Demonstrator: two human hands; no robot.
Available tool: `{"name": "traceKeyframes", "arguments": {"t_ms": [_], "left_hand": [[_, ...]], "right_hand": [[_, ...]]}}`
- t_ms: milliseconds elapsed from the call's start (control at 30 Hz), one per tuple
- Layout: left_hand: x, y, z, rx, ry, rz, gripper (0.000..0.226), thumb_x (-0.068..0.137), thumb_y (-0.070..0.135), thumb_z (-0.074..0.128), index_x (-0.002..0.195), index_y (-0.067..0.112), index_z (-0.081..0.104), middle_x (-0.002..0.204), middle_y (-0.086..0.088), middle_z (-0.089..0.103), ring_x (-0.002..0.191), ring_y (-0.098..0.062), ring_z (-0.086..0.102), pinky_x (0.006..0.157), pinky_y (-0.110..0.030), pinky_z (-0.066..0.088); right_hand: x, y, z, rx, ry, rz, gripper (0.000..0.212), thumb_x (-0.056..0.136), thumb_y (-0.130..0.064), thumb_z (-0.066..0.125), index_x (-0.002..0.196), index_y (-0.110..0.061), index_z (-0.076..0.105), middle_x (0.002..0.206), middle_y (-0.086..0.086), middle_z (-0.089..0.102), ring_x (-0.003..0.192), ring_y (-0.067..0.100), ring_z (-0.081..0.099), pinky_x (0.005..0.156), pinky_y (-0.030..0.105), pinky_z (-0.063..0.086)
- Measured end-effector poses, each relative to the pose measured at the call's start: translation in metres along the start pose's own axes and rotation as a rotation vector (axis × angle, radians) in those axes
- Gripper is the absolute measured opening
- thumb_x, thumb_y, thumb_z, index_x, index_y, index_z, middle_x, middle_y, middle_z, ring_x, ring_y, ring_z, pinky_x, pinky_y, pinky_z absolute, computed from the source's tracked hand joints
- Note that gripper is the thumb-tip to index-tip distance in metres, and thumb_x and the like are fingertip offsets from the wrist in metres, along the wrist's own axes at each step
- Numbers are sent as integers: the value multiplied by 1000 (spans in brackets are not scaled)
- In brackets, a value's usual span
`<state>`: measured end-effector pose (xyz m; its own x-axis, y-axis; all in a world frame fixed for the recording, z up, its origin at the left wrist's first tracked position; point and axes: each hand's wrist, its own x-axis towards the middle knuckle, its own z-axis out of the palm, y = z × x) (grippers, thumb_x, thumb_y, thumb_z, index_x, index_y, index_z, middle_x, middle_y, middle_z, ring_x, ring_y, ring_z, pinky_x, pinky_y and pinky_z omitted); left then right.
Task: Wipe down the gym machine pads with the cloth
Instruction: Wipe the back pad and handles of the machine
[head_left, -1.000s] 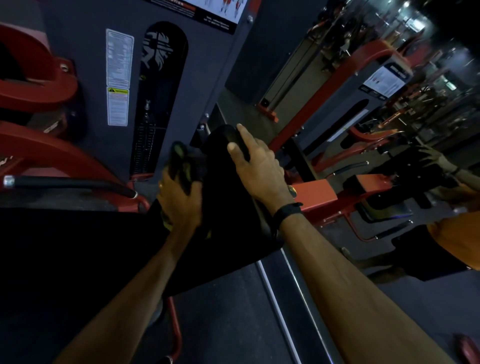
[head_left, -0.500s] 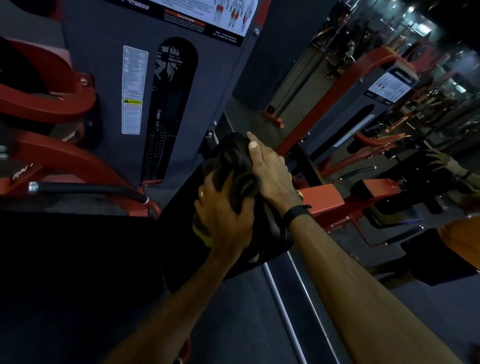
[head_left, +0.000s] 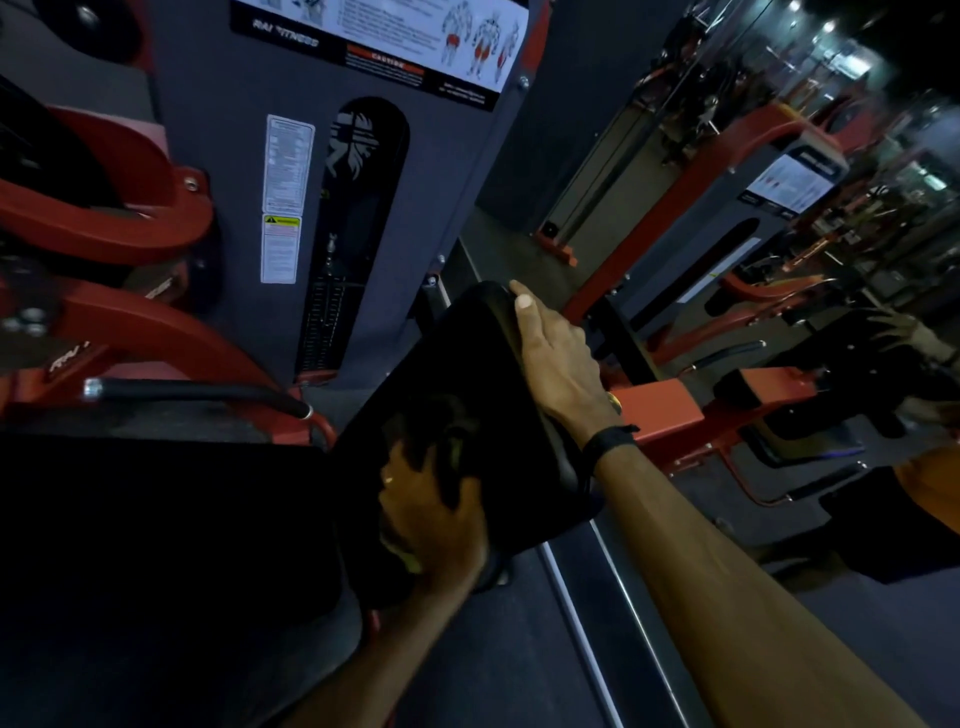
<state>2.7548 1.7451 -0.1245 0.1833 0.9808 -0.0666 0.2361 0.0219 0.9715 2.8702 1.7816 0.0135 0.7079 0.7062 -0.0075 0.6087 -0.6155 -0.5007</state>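
Note:
A black padded gym pad (head_left: 467, 374) slants up through the middle of the view. My right hand (head_left: 556, 364) holds its upper right edge, thumb on the face and fingers wrapped behind. My left hand (head_left: 431, 514) grips a dark cloth (head_left: 441, 441) with yellow-green edging and presses it against the pad's lower part. A wider black pad (head_left: 156, 519) lies to the left, very dark.
The grey weight-stack housing (head_left: 322, 197) with labels stands behind the pad. Red frame arms (head_left: 119, 218) and a black-gripped handle bar (head_left: 197, 392) are at left. A mirror at right reflects machines and a person in orange (head_left: 930, 488).
My left hand has slid the cloth down the pad from its upper part to its lower part. My right hand has kept its hold on the pad's top edge.

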Motion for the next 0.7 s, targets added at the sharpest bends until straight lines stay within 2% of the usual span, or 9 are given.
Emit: {"name": "traceKeyframes", "arguments": {"t_ms": [100,133,200,267,367,433,500,600,700], "left_hand": [[9,73,9,-75,44,109,68,74,58,54,134,26,47,133,-15,57,120,-35,53,102,-49,40],[24,81,14,-127,37,124,74,71,59,51,136,23,48,134,-15,57,121,-34,52,103,-49,37],[65,70,24,-194,31,109,82,72,57,50,140,10,50,137,-19,55,125,-37,49,107,-48,36],[111,35,31,-156,42,-34,77,83,46,57,145,1,44,142,-23,50,132,-39,44,111,-48,31],[157,-35,36,29,-7,-342,67,97,40,57,152,7,36,154,-19,37,141,-39,33,115,-50,23],[151,-82,36,45,9,-558,67,100,44,52,156,15,30,160,-12,30,146,-37,25,116,-55,17],[115,-119,33,-2,32,-682,68,99,44,52,157,18,27,160,-12,29,146,-38,26,117,-58,18],[39,-127,24,-121,-17,-581,80,86,54,47,155,18,32,156,-21,33,137,-45,39,114,-57,29],[5,-98,17,-215,-34,-392,97,66,56,37,151,8,40,155,-18,38,139,-42,38,114,-57,28]], "right_hand": [[-2,5,-2,-27,-18,-11,48,107,-50,25,153,-37,32,153,5,44,138,33,38,106,51,29],[-2,6,-3,-30,-5,-22,47,107,-48,26,153,-36,33,150,7,46,136,35,39,104,49,29],[-2,4,-3,12,7,12,52,106,-55,16,151,-41,37,153,2,46,139,31,37,110,50,26],[-3,1,0,40,15,27,59,103,-62,10,150,-43,39,155,-3,45,143,28,36,117,52,23],[-2,2,2,48,19,19,59,103,-62,11,150,-42,40,153,-2,46,143,27,36,117,52,24],[1,4,1,61,18,15,58,104,-61,12,148,-40,43,149,0,51,140,27,40,115,50,27],[3,4,2,60,18,4,57,105,-59,13,149,-38,43,146,-1,53,138,26,42,112,47,28],[3,6,2,40,19,-10,57,105,-59,15,151,-38,40,151,-1,50,141,27,39,113,49,27],[4,7,3,31,16,-27,57,105,-59,15,153,-38,37,154,-2,46,144,27,36,114,50,26]]}}
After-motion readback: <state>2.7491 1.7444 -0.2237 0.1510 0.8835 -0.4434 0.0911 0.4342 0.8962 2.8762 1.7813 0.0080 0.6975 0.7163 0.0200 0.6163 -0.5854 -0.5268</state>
